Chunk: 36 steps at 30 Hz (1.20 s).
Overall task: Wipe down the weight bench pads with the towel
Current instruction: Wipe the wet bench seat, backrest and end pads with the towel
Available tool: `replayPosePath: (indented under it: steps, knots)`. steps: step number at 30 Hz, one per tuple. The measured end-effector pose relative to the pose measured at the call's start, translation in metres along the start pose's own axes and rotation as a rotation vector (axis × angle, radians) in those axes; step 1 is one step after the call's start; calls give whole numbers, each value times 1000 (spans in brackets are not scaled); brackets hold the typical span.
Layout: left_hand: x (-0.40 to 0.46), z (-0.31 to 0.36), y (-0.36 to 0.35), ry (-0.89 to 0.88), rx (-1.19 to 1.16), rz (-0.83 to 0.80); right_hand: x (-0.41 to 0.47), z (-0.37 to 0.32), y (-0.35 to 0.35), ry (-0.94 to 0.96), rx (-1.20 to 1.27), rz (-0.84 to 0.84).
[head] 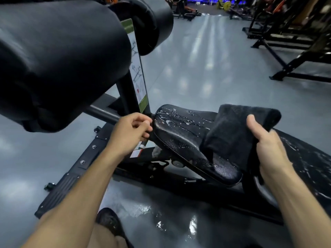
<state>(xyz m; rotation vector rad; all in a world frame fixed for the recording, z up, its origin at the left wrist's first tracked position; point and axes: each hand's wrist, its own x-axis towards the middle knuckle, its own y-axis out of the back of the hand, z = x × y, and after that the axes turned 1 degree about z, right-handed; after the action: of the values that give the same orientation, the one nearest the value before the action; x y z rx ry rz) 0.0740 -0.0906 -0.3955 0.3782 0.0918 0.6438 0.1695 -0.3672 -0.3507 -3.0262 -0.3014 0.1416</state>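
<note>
A black seat pad (180, 138) of the weight bench lies in the middle, wet with white foamy drops. A longer back pad (304, 161), also spattered, runs off to the right. My right hand (265, 140) grips a folded dark towel (234, 131) that hangs over the seat pad's right part. My left hand (130, 129) has its fingers curled at the seat pad's left tip, touching its edge. Two large black roller pads (59, 58) loom at the upper left.
The bench's black steel frame (86, 158) with a step plate runs along the grey floor (206, 72) at lower left. An instruction sticker (138, 72) is on the upright post. Other gym machines (290, 36) stand at upper right. A wet patch shines on the floor below the bench.
</note>
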Motion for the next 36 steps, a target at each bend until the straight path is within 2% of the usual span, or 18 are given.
replayPosePath:
  steps: [4,7,9,11,13,15,17,19,21,24,26,28,29,31,34,36]
  knots:
    - [6,-12,13,-36,55,100,37,-1,-39,149,-294,27]
    - [15,-10,16,-60,78,142,77,7,-80,293,-573,-43]
    - [19,-9,18,-72,106,150,98,20,-107,299,-727,-179]
    - [22,-9,21,-85,156,151,106,44,-128,264,-944,-383]
    - [25,-10,25,-95,219,143,103,67,-139,364,-1181,-547]
    - [28,-12,30,-94,268,145,109,70,-143,411,-1095,-560]
    - [30,-13,33,-86,299,146,130,58,-149,244,-943,-508]
    - [32,-14,33,-84,307,135,159,48,-161,100,-962,-478]
    - [34,-15,33,-79,302,142,176,47,-177,66,-1045,-494]
    - [39,-16,35,-86,302,163,162,53,-184,288,-1070,-532]
    - [44,-16,36,-86,310,160,126,64,-173,516,-977,-684]
    - [49,-16,37,-80,336,156,95,77,-164,812,-999,-790]
    - [51,-16,38,-71,344,158,96,79,-163,848,-985,-823]
    - [50,-15,38,-53,336,162,116,75,-168,674,-890,-814]
    - [43,-15,42,-13,291,177,159,63,-184,401,-832,-577]
    - [38,-15,44,1,281,178,159,68,-191,470,-963,-465]
